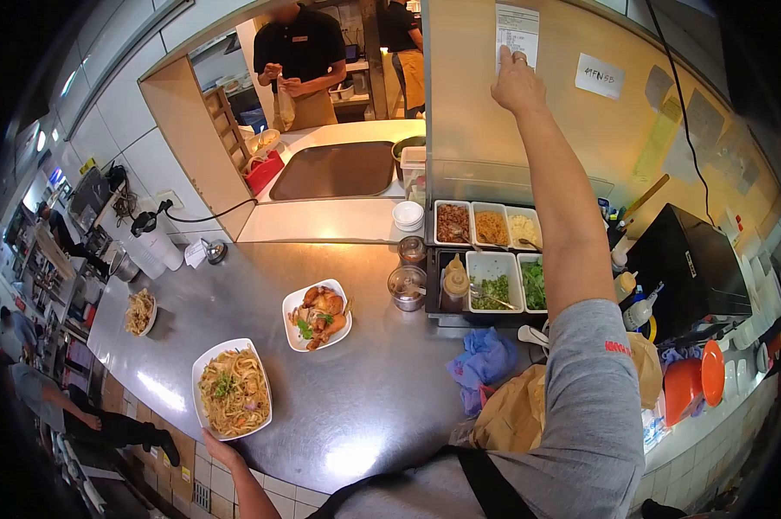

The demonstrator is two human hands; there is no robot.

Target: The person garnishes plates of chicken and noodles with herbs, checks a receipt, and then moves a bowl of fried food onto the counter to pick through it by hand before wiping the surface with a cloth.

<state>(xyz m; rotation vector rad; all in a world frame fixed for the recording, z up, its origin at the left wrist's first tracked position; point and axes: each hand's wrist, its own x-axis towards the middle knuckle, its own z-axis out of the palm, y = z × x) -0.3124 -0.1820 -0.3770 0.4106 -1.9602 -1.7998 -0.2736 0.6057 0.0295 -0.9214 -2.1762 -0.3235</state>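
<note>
My left hand (221, 449) grips the near edge of a white square bowl (267, 396) at the counter's front, its fingers partly hidden under the rim. Fried noodles (233, 400) with green garnish fill that bowl. High on the right, at the end of my outstretched arm, my right hand (518, 86) has its fingers closed at the lower part of a printed order slip (518, 30) against the yellowish panel. Further back on the counter stands a smaller white dish (299, 339) of fried chicken pieces (323, 313) topped with green leaves.
A bowl of pale fried food (141, 311) sits at the left. Topping tubs (491, 223), a squeeze bottle (454, 284) and a blue cloth (484, 359) line the right. Behind the pass-through, a brown tray (334, 170) lies before a person (299, 52) handling a bag.
</note>
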